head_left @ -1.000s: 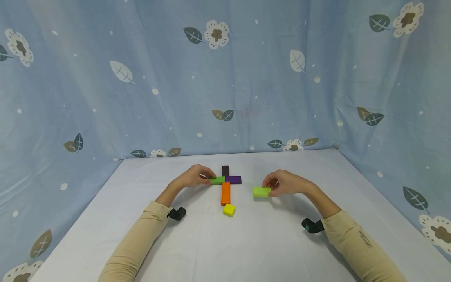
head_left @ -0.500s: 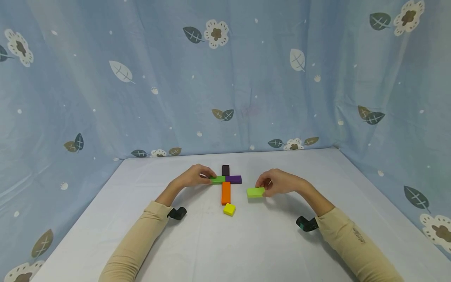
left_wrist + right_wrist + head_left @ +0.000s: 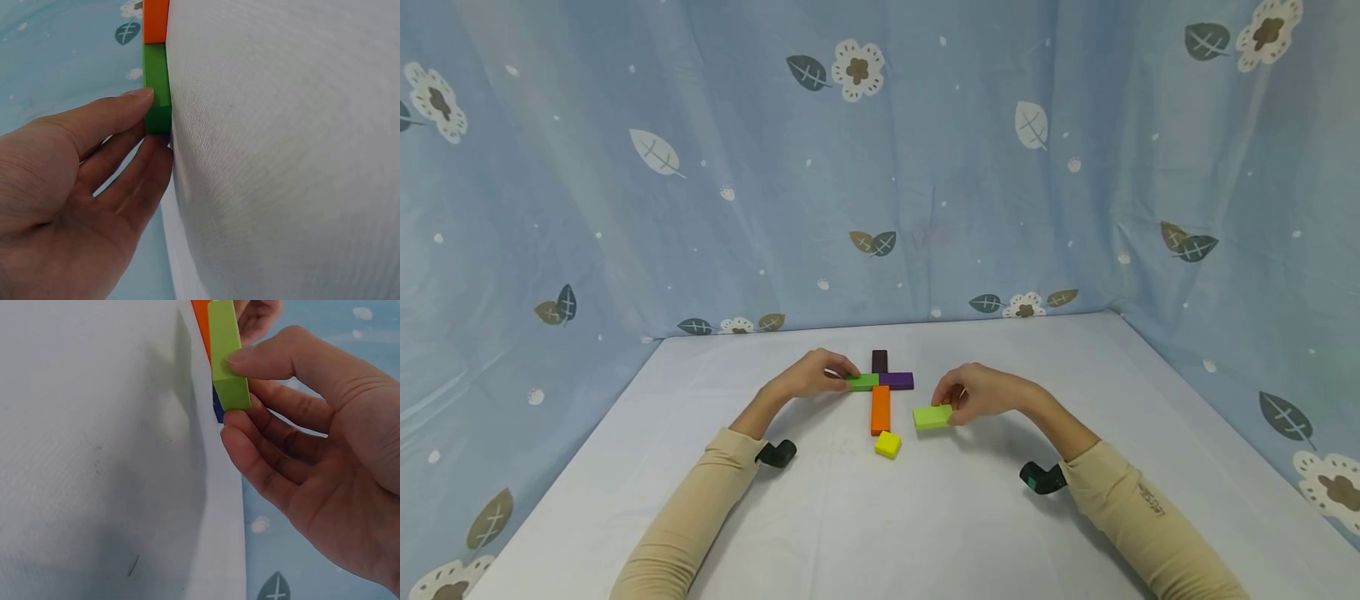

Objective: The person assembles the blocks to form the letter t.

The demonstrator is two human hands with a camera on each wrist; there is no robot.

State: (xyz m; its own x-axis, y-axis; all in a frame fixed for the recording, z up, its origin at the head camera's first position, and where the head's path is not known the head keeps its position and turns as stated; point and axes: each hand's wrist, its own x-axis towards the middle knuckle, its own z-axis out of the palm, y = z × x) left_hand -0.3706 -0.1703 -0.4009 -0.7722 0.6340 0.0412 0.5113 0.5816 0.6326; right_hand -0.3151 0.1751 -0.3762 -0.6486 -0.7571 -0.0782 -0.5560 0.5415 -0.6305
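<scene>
My left hand (image 3: 812, 374) pinches the outer end of a green block (image 3: 865, 382) lying on the table. That block's inner end meets a purple block (image 3: 897, 381), and a black block (image 3: 880, 361) and an orange block (image 3: 880, 410) run away from and toward me, so the pieces form a cross. In the right wrist view, a lime-green block (image 3: 226, 356) is pinched between thumb and fingers of my right hand (image 3: 981, 392), to the right of the orange block. A small yellow block (image 3: 888, 444) sits turned at the orange block's near end.
A white cloth covers the table (image 3: 850, 525). Behind and beside it hangs a blue patterned curtain (image 3: 760, 167). Black wrist devices (image 3: 777, 453) sit at both sleeve cuffs.
My right hand has carried the lime-green block leftward and slightly nearer to me, toward the orange block. The left hand stays on the green block.
</scene>
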